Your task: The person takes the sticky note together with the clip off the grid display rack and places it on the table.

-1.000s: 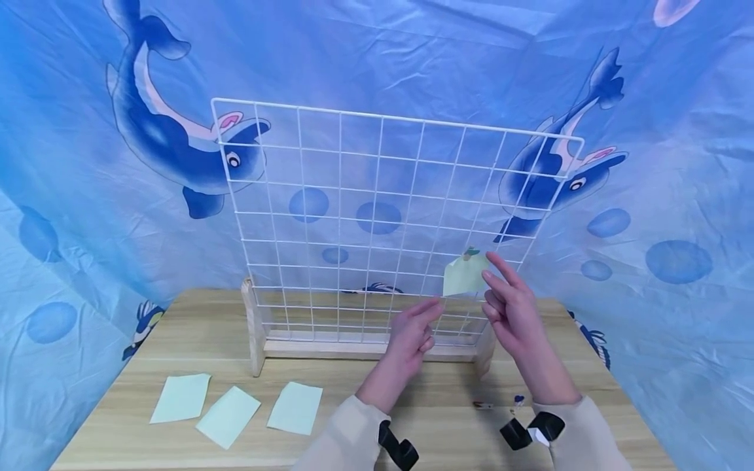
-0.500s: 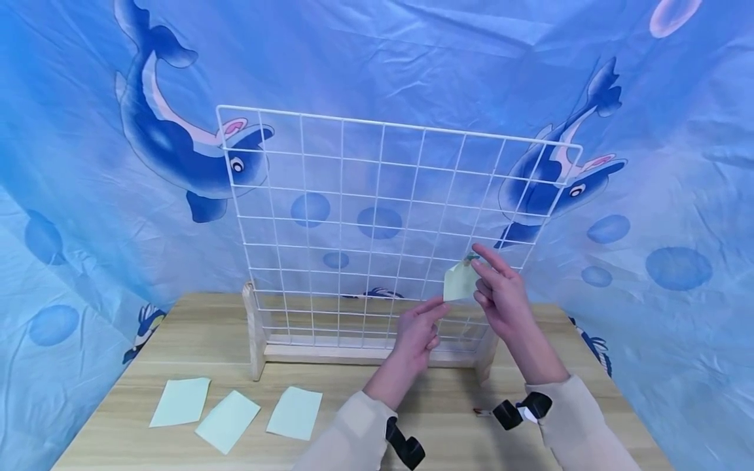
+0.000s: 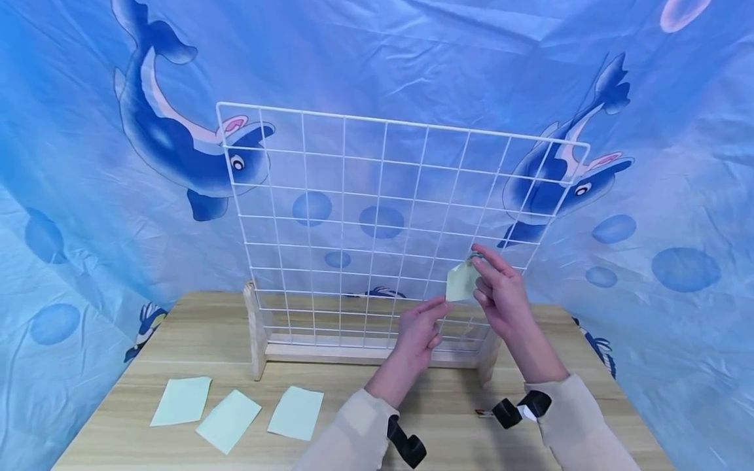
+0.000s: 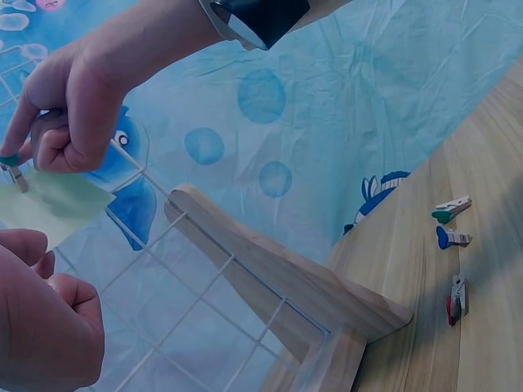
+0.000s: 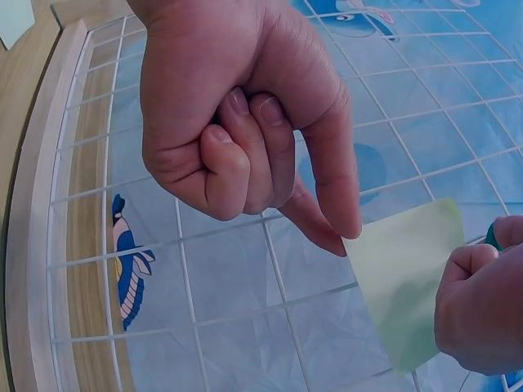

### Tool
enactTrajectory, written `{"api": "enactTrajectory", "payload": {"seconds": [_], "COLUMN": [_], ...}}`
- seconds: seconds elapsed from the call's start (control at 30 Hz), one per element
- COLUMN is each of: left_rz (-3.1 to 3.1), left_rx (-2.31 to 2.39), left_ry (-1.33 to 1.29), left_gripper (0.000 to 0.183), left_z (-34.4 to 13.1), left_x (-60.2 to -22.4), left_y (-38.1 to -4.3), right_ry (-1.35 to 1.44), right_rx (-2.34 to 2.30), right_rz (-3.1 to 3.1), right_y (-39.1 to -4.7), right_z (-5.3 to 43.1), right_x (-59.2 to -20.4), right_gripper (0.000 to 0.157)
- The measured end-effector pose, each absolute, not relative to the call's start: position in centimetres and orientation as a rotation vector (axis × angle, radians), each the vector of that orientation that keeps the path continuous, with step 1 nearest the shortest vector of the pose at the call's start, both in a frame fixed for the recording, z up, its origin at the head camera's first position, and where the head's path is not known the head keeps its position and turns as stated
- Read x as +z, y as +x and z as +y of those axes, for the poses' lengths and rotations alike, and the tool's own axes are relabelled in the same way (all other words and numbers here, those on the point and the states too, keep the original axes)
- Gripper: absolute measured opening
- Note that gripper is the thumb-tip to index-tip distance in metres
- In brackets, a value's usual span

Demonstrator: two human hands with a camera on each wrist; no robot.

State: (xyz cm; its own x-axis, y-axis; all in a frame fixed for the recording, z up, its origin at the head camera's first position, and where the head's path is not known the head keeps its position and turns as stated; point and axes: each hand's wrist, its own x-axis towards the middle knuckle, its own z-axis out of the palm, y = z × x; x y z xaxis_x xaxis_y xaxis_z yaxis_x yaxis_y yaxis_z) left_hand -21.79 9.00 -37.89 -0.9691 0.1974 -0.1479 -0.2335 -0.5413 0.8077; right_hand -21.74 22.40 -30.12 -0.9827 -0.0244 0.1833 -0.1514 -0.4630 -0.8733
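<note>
Right hand [image 3: 501,294] pinches green clothespin [image 4: 10,166] at top corner of pale green note [image 3: 461,282] against wire grid [image 3: 383,216]. Left hand [image 3: 421,327] pinches the note's lower left edge; note hangs between both hands.

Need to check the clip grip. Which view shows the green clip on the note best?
Left wrist: the green clip shows pinched in the right hand above the note. Head view shows a small speck; right wrist only its edge.
</note>
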Motion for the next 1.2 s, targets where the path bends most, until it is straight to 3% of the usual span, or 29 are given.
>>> {"api": "enactTrajectory", "payload": {"seconds": [0.3,1.2], "left_rz": [1.347,1.402], "left_rx": [2.560,2.560], "left_ry": [-0.071,-0.010], "left_gripper": [0.032,0.031], "left_z": [9.0,7.7], "left_x": [-37.9,-37.9], "left_y": [-21.9,-20.9], "right_ry": [0.274,0.432], "right_rx": [2.664,2.843], "right_rz": [-1.504,-1.186], "right_y": [-22.0,-22.0], "right_z": [22.2,22.5], "right_x": [-30.3,-30.3], "right_gripper": [0.021,0.028]}}
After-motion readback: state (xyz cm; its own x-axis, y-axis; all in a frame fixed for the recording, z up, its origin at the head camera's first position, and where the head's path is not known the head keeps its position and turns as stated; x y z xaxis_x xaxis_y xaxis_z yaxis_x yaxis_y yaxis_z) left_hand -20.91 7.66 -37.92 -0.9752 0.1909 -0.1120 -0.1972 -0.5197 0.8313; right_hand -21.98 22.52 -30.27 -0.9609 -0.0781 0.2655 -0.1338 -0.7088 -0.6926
